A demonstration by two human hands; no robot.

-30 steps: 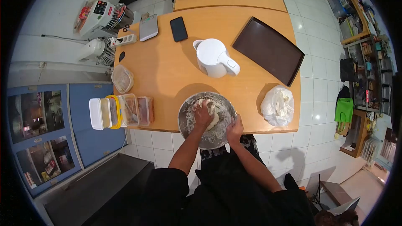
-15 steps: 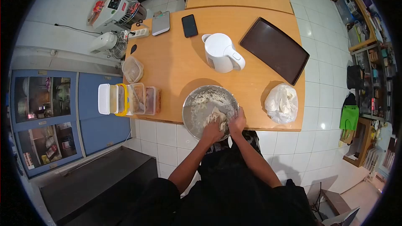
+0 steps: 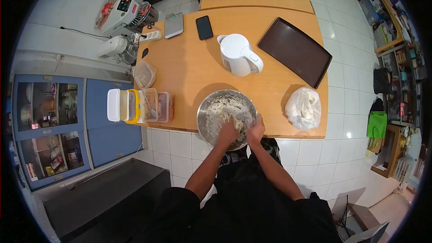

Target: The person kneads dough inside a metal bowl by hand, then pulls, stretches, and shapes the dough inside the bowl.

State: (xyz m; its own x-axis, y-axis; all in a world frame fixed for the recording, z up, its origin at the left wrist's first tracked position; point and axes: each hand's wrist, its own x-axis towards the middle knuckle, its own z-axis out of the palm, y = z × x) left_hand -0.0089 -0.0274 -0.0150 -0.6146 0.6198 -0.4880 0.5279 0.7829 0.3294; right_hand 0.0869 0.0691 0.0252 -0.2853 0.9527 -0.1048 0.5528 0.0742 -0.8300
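A steel mixing bowl [image 3: 205,131] sits at the table's front edge, its inside smeared with flour and wet dough. My left hand [image 3: 228,132] is down in the bowl, its fingers pressed into a sticky lump of dough [image 3: 238,123]; the fingertips are partly hidden by the dough and the back of the hand. At the bowl's right side, my right hand [image 3: 256,130] grips the rim, thumb up along the edge.
Behind the bowl stands a white electric kettle [image 3: 236,54]. A dark baking tray [image 3: 294,51] and a plastic bag [image 3: 303,108] lie on the right. Plastic containers [image 3: 148,104] line the left edge. A phone [image 3: 204,28] and kitchen scale [image 3: 173,25] are farther back.
My left hand has shifted slightly up and deeper into the dough, covering more of it. My right hand stays on the rim. The whole view has shifted a little.
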